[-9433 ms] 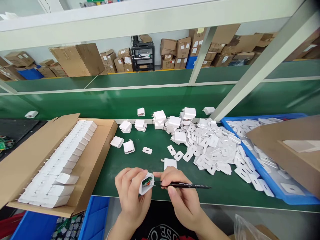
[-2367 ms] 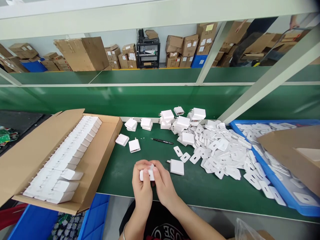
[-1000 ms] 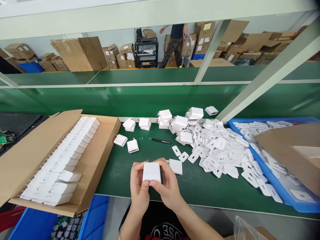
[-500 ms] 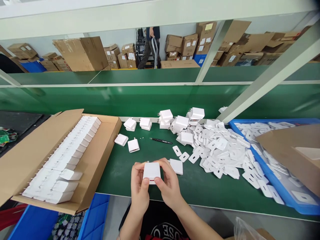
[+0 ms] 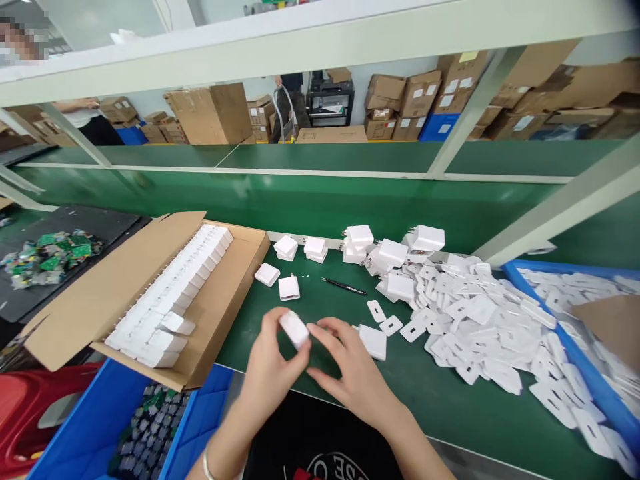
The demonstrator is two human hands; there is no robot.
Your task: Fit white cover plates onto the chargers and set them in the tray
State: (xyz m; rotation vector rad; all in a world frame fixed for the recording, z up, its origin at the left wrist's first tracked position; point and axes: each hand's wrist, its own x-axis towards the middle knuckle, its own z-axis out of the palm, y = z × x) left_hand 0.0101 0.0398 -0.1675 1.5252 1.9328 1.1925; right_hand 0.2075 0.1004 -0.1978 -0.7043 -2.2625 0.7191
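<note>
A white plug-in charger (image 5: pixel 294 329) is held between the thumb and fingers of my left hand (image 5: pixel 273 363), tilted over the front of the green bench. My right hand (image 5: pixel 345 363) is beside it with thumb and fingers apart; its index fingertip is at the charger's edge, and I cannot tell whether it touches. Another white charger (image 5: pixel 373 343) lies just behind my right hand, partly covered by it. Two small oval white plates (image 5: pixel 376 311) with slots and a black pen-like tool (image 5: pixel 344 287) lie beyond the hands.
An open cardboard box (image 5: pixel 240 310) with rows of white chargers stands at left. A heap of white plates (image 5: pixel 465 313) spreads at right beside a blue tray (image 5: pixel 565 333). Several chargers (image 5: pixel 289 288) sit toward the back. A blue bin (image 5: pixel 75 427) is below left.
Both hands held the charger before; now the left alone grips it, turned and tilted, and the right has opened away from it. The camera view has swung left.
</note>
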